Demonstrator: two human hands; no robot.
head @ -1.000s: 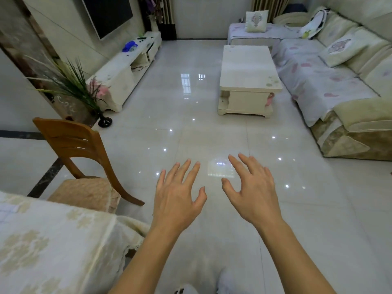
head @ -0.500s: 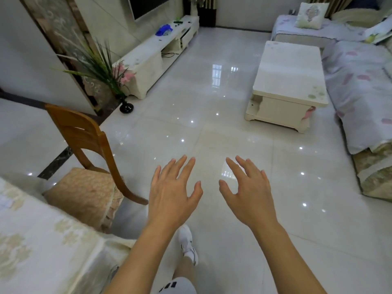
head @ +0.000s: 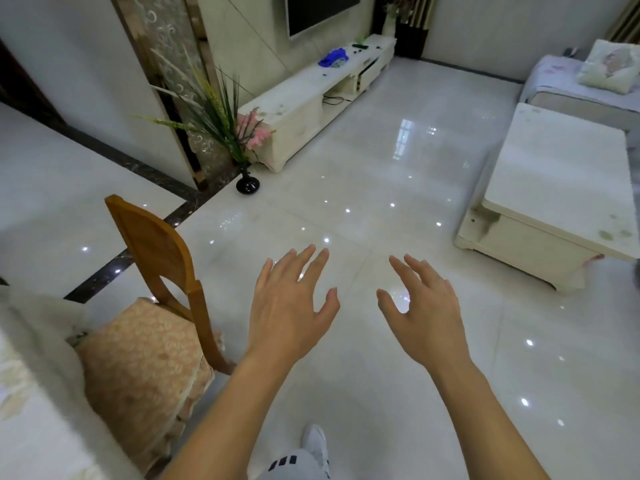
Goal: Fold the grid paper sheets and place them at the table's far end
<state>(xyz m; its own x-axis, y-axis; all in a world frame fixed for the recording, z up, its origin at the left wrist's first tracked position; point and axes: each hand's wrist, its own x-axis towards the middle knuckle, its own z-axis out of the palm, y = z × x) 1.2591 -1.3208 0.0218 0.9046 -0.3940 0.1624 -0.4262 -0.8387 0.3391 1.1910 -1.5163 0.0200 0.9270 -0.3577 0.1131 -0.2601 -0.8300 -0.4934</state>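
Nearest, a white shoe (head: pixel 317 445) on the tiled floor (head: pixel 381 209). At lower left, the cloth-covered table (head: pixel 38 393) edge; no grid paper can be made out on it (that area is blurred). Left hand (head: pixel 289 306) and right hand (head: pixel 427 313) are held out side by side, fingers spread, holding nothing. Left of them, a wooden chair (head: pixel 156 247). Beyond, a vase (head: pixel 247 183), a coffee table (head: pixel 561 188) and a TV stand (head: pixel 311 102).

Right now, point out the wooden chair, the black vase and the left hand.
wooden chair (head: pixel 152 244), head view, middle of the backrest.
black vase (head: pixel 247 184), head view, its round belly.
left hand (head: pixel 289 310), head view, back of the hand.
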